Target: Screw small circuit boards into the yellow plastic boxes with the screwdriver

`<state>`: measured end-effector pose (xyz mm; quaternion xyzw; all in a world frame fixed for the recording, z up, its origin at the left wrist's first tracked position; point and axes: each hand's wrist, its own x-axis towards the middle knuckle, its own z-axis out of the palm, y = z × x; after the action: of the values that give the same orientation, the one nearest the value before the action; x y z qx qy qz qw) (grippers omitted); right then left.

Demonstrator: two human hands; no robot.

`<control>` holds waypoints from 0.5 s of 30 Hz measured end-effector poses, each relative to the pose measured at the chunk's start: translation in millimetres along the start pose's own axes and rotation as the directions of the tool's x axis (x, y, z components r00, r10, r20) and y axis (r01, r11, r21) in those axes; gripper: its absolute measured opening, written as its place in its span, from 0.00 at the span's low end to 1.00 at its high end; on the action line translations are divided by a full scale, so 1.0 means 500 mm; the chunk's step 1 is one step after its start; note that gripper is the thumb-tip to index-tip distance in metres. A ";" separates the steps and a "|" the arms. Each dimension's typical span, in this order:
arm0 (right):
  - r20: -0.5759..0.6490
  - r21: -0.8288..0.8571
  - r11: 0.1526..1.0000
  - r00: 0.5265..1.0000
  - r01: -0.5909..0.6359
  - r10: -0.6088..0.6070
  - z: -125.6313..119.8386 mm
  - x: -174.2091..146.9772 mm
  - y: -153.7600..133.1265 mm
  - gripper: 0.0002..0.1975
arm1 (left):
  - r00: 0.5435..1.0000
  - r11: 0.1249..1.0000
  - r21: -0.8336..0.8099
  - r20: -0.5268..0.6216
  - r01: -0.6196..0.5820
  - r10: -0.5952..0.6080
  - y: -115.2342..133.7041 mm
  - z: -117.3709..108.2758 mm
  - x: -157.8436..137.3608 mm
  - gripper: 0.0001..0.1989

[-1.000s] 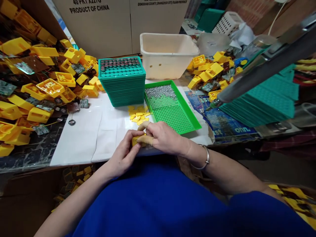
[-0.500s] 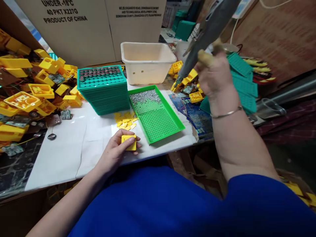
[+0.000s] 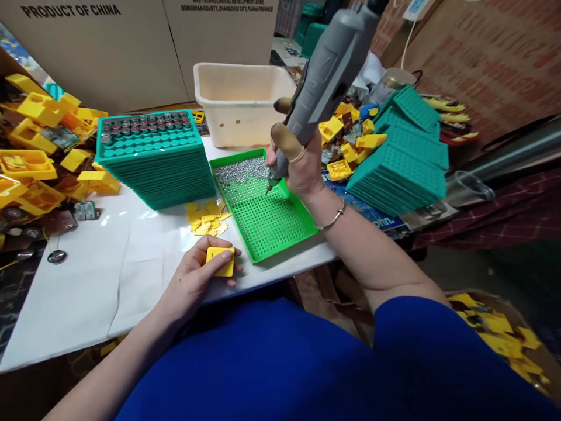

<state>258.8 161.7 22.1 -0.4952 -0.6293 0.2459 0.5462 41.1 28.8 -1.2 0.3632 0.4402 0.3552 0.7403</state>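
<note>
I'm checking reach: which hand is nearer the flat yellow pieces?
Left. The left hand, holding a yellow block, is just on the body side of the flat yellow pieces; the right hand, gripping a grey driver, is farther off, by the right edge of the green tray.

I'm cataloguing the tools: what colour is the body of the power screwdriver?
The power screwdriver has a grey body, best seen in the head view.
</note>
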 end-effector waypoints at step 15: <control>-0.078 0.169 0.984 0.996 0.055 -0.042 0.014 -0.006 0.019 0.28 | 1.000 0.998 -0.060 0.011 0.006 -0.005 -0.009 -0.009 0.005 0.13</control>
<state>255.1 164.6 10.9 -0.4400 -0.5970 0.2670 0.6154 38.8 29.6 -7.4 0.3413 0.4263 0.3643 0.7543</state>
